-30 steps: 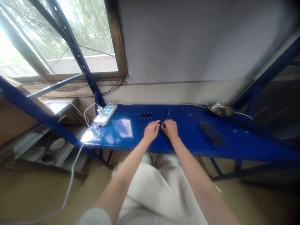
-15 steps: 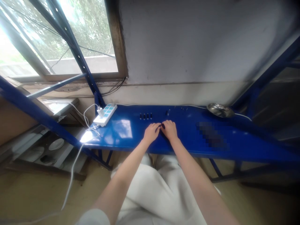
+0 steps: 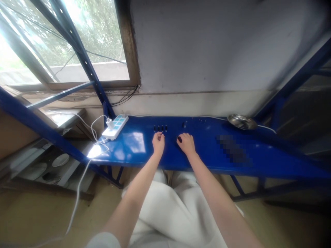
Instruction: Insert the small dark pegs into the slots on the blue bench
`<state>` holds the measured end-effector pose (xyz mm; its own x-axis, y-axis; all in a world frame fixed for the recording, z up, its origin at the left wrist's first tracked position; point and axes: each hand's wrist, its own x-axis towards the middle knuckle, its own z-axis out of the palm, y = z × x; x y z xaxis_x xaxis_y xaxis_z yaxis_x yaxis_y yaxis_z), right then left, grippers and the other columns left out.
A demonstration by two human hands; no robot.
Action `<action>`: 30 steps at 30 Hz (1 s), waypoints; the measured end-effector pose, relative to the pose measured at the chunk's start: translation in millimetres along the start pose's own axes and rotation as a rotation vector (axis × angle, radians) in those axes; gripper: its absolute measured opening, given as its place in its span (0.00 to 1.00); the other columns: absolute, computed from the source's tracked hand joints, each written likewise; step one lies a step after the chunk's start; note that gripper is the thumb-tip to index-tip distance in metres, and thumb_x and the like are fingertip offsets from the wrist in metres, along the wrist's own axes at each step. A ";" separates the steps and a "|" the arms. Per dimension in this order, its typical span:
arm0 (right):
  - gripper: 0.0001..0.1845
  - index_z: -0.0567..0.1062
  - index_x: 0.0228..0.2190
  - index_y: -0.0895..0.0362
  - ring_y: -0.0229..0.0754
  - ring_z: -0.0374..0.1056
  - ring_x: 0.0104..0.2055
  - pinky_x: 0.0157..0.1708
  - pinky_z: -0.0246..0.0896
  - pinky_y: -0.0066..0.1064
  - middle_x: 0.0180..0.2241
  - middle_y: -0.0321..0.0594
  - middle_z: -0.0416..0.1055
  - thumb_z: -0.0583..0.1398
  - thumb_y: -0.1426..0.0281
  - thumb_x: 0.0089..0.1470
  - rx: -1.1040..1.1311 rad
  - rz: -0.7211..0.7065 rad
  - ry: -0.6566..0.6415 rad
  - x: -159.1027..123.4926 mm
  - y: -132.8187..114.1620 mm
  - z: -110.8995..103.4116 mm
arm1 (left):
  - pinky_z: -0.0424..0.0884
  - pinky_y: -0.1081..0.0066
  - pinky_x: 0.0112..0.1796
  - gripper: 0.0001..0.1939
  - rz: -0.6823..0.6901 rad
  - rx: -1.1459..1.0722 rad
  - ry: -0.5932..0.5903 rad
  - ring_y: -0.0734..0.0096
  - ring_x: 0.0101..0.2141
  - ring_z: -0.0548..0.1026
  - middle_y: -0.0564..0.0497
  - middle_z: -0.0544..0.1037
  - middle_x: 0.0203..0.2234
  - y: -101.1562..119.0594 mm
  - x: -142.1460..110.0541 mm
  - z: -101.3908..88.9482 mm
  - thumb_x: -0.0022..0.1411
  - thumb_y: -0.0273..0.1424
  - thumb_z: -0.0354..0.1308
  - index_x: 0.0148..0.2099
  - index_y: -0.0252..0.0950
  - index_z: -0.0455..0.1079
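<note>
- Four small dark pieces with paler ends [image 3: 158, 128] lie in a row on the blue desk [image 3: 212, 137], just beyond the fingertips of the left hand [image 3: 158, 142]. They sit side by side, slightly apart, each with its long axis running away from the person, towards the wall.
- The left hand is the nearer of the two to this row; its fingertips point at the middle of it. Whether they touch the nearest ends is too small to tell.
- The left hand is almost closed, thumb and fingers drawn together in a pinch. A small dark bit [image 3: 159, 137] shows at the fingertips and seems to be held there; its exact shape cannot be made out.
- The right hand [image 3: 186, 143] rests low over the desk, to the right of the left hand and apart from it. Its fingers are bent, and thumb and forefinger close around a dark object [image 3: 179, 139], partly hidden by the hand.
- Beyond the right hand, nearer the wall, a small dark and clear pair [image 3: 184, 124] stands or lies close together; which is unclear.
- A shiny metal dish [image 3: 241, 122] sits far to the right, and a white power strip [image 3: 116, 127] at the left end of the desk.
</note>
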<state>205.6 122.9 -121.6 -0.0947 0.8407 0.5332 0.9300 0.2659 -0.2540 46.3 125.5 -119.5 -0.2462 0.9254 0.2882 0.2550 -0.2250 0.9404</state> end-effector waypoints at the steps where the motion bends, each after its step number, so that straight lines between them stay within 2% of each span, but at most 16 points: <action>1: 0.08 0.71 0.27 0.57 0.46 0.63 0.33 0.33 0.54 0.36 0.30 0.44 0.70 0.53 0.71 0.52 0.007 0.001 -0.003 0.1 -0.3 -0.5 | 0.69 0.72 0.36 0.10 -0.025 -0.018 0.005 0.76 0.32 0.72 0.48 0.73 0.33 -0.9 0.7 -0.4 0.60 0.32 0.48 0.43 0.34 0.64; 7: 0.08 0.71 0.28 0.57 0.47 0.63 0.34 0.34 0.57 0.38 0.31 0.44 0.70 0.52 0.70 0.52 0.043 0.025 -0.019 0.5 0.8 1.5 | 0.68 0.73 0.34 0.07 -0.011 0.028 -0.076 0.75 0.31 0.70 0.50 0.71 0.30 6.3 -3.5 -1.8 0.60 0.33 0.49 0.35 0.35 0.64; 12: 0.08 0.70 0.27 0.58 0.46 0.64 0.34 0.33 0.57 0.36 0.30 0.43 0.70 0.53 0.68 0.52 0.054 0.079 -0.116 6.0 5.9 2.1 | 0.66 0.74 0.33 0.06 -0.016 0.020 -0.090 0.75 0.30 0.68 0.51 0.70 0.28 13.9 -6.9 -3.0 0.59 0.32 0.49 0.33 0.35 0.64; 15: 0.09 0.68 0.24 0.58 0.43 0.64 0.32 0.32 0.57 0.34 0.28 0.42 0.69 0.54 0.66 0.51 0.084 0.186 -0.219 17.8 11.9 3.1 | 0.65 0.74 0.33 0.06 -0.032 0.004 -0.086 0.76 0.29 0.68 0.52 0.70 0.27 15.2 -7.1 -2.7 0.59 0.32 0.49 0.33 0.35 0.64; 19: 0.08 0.70 0.27 0.58 0.41 0.66 0.31 0.30 0.57 0.30 0.29 0.41 0.71 0.55 0.66 0.49 0.144 0.351 -0.345 42.3 16.2 11.0 | 0.64 0.74 0.33 0.05 -0.040 -0.005 -0.079 0.75 0.29 0.67 0.53 0.70 0.26 13.2 -5.5 -1.4 0.58 0.31 0.50 0.32 0.35 0.64; 24: 0.09 0.72 0.31 0.59 0.43 0.68 0.35 0.32 0.58 0.29 0.33 0.42 0.73 0.56 0.67 0.48 0.116 0.366 -0.414 69.7 7.6 25.9 | 0.63 0.74 0.33 0.05 -0.028 -0.037 -0.086 0.76 0.28 0.67 0.53 0.69 0.26 8.8 -3.3 0.0 0.57 0.31 0.50 0.32 0.35 0.64; 30: 0.09 0.72 0.33 0.59 0.45 0.69 0.39 0.34 0.59 0.30 0.37 0.45 0.73 0.56 0.68 0.50 0.086 0.356 -0.451 87.4 -6.6 35.5 | 0.63 0.73 0.33 0.05 -0.059 -0.075 -0.084 0.76 0.28 0.67 0.54 0.69 0.25 7.3 -2.8 0.8 0.56 0.31 0.51 0.31 0.36 0.64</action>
<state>178.5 211.4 -101.9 0.0591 0.9982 0.0116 0.9018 -0.0484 -0.4294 49.6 121.5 -113.5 -0.1786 0.9592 0.2191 0.1711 -0.1890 0.9669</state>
